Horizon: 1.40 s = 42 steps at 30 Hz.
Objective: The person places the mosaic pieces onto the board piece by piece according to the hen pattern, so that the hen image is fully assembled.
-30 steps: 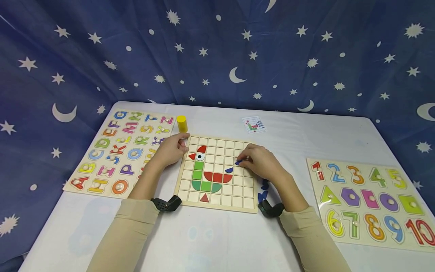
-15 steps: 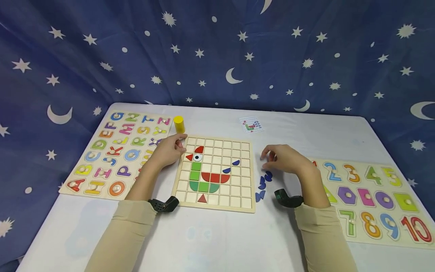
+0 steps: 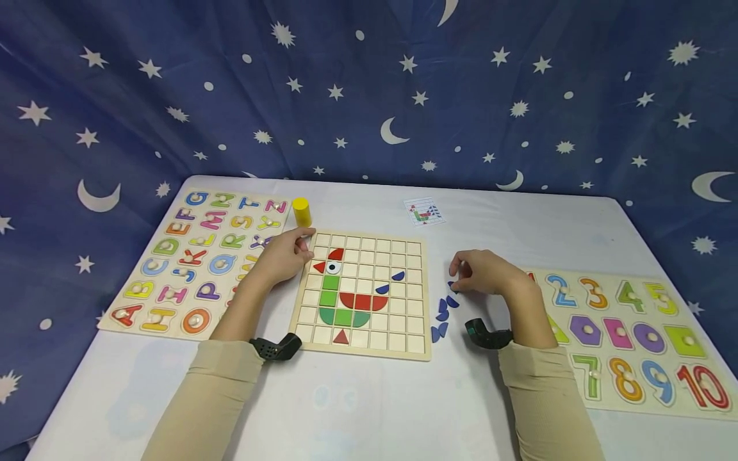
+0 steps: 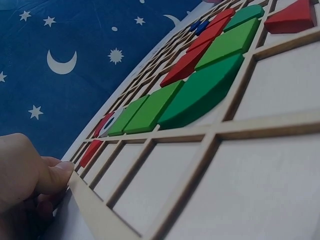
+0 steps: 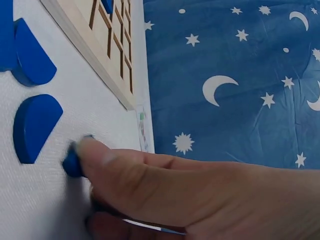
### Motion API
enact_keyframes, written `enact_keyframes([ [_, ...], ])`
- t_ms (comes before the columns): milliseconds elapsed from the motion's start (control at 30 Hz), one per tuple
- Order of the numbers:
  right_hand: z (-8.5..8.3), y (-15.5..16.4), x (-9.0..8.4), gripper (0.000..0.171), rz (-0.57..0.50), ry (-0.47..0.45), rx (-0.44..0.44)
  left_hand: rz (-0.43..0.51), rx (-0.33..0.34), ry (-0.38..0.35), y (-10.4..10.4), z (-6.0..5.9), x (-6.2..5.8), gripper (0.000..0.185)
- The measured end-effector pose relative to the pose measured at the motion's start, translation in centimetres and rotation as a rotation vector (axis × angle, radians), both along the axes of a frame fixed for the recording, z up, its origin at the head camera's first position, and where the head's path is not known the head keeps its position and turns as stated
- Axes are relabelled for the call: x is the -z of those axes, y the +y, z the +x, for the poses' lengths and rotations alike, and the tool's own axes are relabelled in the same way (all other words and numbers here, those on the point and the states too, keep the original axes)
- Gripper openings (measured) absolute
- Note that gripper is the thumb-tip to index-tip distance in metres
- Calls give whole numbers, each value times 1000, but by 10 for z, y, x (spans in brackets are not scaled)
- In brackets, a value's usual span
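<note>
My right hand [image 3: 487, 272] pinches a dark blue half-round piece [image 5: 73, 162] between thumb and fingertips, low over the white cloth right of the wooden grid board [image 3: 428, 307]. More such blue pieces [image 5: 36, 125] lie loose below it. At the board's far left corner my left hand [image 3: 282, 258] holds the edge, its index finger along the corner and thumb [image 4: 62, 172] on the rim. On the board, green, red and blue pieces and an eye tile [image 3: 333, 267] form a bird shape. Two blue pieces [image 3: 398, 276] sit in cells toward its right.
A letter puzzle board [image 3: 196, 275] lies at the left, a number puzzle board [image 3: 628, 346] at the right. Behind the grid board stand a yellow cylinder [image 3: 302, 212] and a small picture card [image 3: 425, 211]. A starry blue cloth [image 3: 369, 89] hangs behind the table.
My right hand left a blue piece in a cell at the board's right, moved right off the board, and took hold of another loose blue piece. My left hand stayed at the corner.
</note>
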State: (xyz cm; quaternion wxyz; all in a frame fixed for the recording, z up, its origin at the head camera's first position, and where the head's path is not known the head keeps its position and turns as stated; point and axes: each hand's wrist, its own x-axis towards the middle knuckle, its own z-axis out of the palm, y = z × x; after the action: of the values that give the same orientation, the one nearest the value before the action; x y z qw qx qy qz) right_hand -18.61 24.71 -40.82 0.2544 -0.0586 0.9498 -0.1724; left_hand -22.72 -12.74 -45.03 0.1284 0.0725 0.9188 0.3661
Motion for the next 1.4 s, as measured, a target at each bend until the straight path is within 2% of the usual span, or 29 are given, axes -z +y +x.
enact_keyframes([
  [167,-1,-5,2,21,-8,70,5,1,1,3,0,0,0,49],
  [367,0,-15,2,16,-4,112,15,-3,-3,3,0,0,0,49],
  [567,-1,-20,3,13,9,172,-10,-4,-10,-4,0,-1,1,49],
  [833,-2,-24,5,13,17,155,3,-3,-12,0,0,-1,1,49],
  [967,-1,-23,4,15,-9,174,9,-2,-7,9,0,-1,1,49],
  [1167,-2,-23,4,10,-85,268,-29,4,-10,8,0,0,1,49],
  [1233,-2,-24,5,5,-103,295,-26,4,-10,8,0,0,2,49],
  [1400,-2,-29,7,9,-144,345,1,3,-11,12,0,0,2,49],
])
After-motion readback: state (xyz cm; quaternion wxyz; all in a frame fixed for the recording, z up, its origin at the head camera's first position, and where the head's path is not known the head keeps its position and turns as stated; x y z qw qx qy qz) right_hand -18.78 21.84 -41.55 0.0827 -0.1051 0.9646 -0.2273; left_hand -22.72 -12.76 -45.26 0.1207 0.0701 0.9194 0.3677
